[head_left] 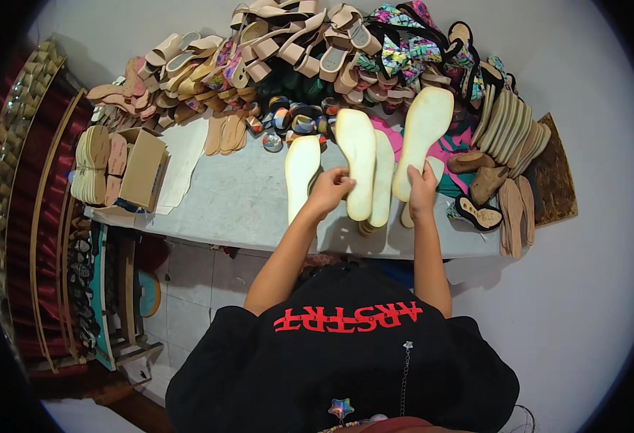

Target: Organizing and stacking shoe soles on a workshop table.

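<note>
From my remote post I see the left hand (333,189) clamped on the left edge of a first cream sole (355,151), whose broad end points away from the body. The right hand (423,189) is clamped on a second cream sole (428,130) near its narrow end, holding it up over the tabletop (223,187), tilted to the right. Between them I note a third cream sole (382,177), partly covered by the first, with stacked edges (369,229) showing at its near end. A fourth cream sole (300,169) is just beside the left wrist. Farther out, to the right, are brown shoe forms (487,185), a row of layered soles (512,126) and a brown board (558,173); to the left, a white sheet (185,162) and a cardboard box (143,169). Heaped sandals (281,43) line the far side.
</note>
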